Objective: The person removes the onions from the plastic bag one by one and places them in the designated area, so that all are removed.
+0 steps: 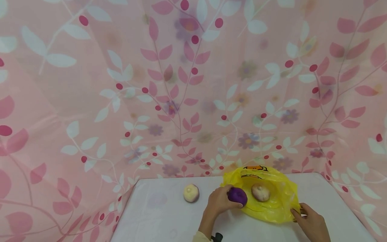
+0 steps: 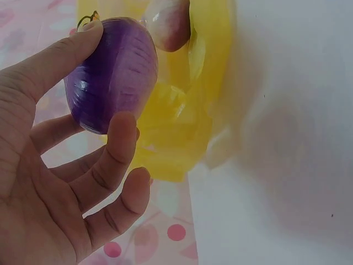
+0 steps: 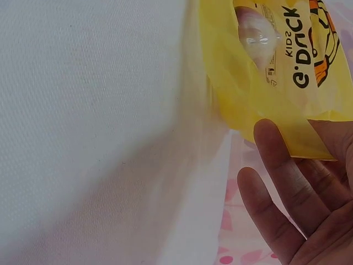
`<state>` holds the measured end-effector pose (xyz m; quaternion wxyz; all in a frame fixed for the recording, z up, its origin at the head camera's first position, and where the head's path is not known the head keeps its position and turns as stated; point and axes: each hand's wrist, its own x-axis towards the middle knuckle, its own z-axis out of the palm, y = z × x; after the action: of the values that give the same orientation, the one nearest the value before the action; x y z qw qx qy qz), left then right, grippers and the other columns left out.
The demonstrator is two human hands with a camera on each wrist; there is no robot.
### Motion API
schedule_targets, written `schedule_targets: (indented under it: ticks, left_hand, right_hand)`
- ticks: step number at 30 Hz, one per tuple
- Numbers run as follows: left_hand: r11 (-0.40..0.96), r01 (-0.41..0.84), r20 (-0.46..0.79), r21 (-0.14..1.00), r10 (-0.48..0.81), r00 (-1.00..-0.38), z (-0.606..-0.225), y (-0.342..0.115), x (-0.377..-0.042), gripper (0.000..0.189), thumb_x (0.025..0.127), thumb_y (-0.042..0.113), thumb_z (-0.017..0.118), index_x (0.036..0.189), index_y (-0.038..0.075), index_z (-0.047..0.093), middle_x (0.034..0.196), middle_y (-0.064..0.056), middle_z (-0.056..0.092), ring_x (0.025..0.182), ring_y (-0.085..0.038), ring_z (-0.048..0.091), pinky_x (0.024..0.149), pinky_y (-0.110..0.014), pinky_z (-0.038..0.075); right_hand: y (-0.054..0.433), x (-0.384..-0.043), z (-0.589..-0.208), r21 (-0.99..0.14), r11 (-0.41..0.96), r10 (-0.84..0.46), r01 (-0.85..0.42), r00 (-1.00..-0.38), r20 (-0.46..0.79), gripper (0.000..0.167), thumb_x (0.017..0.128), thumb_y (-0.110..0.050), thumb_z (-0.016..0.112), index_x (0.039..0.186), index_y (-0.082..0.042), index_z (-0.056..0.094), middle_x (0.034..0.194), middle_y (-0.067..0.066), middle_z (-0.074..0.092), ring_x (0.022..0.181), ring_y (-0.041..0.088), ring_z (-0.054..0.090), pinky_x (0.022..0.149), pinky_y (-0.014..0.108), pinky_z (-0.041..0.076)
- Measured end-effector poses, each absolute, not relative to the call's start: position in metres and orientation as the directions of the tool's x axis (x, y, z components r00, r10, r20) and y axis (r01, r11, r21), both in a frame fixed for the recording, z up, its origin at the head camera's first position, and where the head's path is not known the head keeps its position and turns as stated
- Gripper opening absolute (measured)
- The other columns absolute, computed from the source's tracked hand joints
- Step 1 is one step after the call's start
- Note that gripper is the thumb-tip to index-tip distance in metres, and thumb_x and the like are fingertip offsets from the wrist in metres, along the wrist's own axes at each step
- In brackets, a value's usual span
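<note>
My left hand (image 1: 220, 200) grips a glossy purple onion (image 2: 118, 74) between thumb and fingers, at the left side of the mouth of a yellow plastic bag (image 1: 285, 201). Inside the bag lies a whitish bulb (image 1: 260, 192) tinged purple, like garlic; its pale tip shows in the right wrist view. On the other side, my right hand (image 1: 311, 222) pinches the bag's edge between thumb and fingers, and two of its fingers (image 3: 270, 215) stand away from the plastic. Black lettering and an orange print show on the bag.
A pale cream bulb (image 1: 191, 193) sits on the white table (image 1: 157, 215), left of my left hand. Behind the table's far edge hangs a pink curtain (image 1: 181, 101) with leaves and flowers. A small black object (image 1: 217, 237) shows by the left wrist.
</note>
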<state>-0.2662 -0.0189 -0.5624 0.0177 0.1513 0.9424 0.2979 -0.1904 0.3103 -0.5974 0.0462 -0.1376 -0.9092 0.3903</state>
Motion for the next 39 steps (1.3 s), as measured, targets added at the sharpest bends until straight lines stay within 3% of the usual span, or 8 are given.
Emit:
schedule_targets:
  ticks: [14,39]
  left_hand:
    - [0.765,0.301,0.090,0.570,0.306,-0.948,-0.560,-0.043,-0.269,0.077,0.067,0.065,0.081,0.128,0.022,0.063,0.106,0.006,0.067,0.092,-0.013,0.058,0.081,-0.038,0.051]
    - [0.775,0.232,0.155,0.587,0.174,-0.973,-0.555,-0.100,-0.276,0.077,0.068,0.059,0.083,0.129,0.017,0.062,0.105,-0.003,0.069,0.090,-0.020,0.061,0.077,-0.043,0.052]
  right_hand:
    - [0.310,-0.192,-0.596,-0.721,0.653,0.286,0.231,-0.957,-0.048,0.052,0.091,-0.037,0.071,0.112,0.009,0.057,0.091,0.021,0.069,0.065,0.020,0.065,0.063,0.040,0.056]
    - [0.311,-0.192,-0.599,-0.715,0.649,0.289,0.259,-0.954,-0.083,0.050,0.091,-0.037,0.071,0.109,0.007,0.058,0.090,0.020,0.069,0.066,0.019,0.065,0.061,0.039,0.056]
